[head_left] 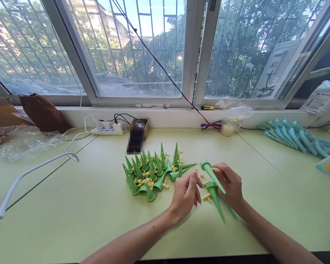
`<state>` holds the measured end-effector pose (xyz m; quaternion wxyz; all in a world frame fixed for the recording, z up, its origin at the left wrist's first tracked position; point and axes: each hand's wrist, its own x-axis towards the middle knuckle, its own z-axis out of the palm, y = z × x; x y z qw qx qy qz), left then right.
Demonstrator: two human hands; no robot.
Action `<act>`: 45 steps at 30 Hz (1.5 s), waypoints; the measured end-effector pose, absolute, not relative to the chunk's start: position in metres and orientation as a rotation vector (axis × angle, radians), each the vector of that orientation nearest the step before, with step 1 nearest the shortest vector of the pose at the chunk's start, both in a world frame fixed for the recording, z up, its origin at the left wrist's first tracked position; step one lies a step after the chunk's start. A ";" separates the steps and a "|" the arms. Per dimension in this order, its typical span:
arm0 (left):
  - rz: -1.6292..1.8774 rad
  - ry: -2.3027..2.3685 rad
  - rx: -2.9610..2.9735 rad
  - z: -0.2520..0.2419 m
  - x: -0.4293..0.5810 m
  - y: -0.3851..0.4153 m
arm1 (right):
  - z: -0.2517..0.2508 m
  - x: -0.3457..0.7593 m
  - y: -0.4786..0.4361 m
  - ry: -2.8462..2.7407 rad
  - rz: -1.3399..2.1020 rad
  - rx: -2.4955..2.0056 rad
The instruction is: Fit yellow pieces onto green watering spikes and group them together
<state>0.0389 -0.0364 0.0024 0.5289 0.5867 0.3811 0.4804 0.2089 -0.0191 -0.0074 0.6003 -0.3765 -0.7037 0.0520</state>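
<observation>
My right hand is closed around a green plastic spike, its wide collar up and its point slanting down toward me. A small yellow piece shows at those fingers. My left hand is curled closed, thumb against the fingers; what lies inside is hidden. Just above its thumb a tiny yellow bit shows. Below the right hand, another green spike lies on the table, with small yellow valves beside it. Left of my left hand stands a cluster of green spikes mixed with yellow valves.
At the back are a power strip, a small cardboard box, and a jar. A white cable crosses the left side. Blue-green curved pieces lie at right. Clear plastic wrap and a brown bag sit at left.
</observation>
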 end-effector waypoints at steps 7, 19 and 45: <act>1.135 0.860 1.352 0.008 0.038 -0.033 | -0.005 0.205 -0.019 -1.820 0.118 -0.752; 1.105 0.831 1.496 0.007 0.039 -0.035 | -0.007 0.201 -0.021 -1.779 0.218 -0.943; 0.949 0.678 1.136 0.012 0.035 -0.031 | -0.009 0.200 -0.021 -1.811 0.287 -0.823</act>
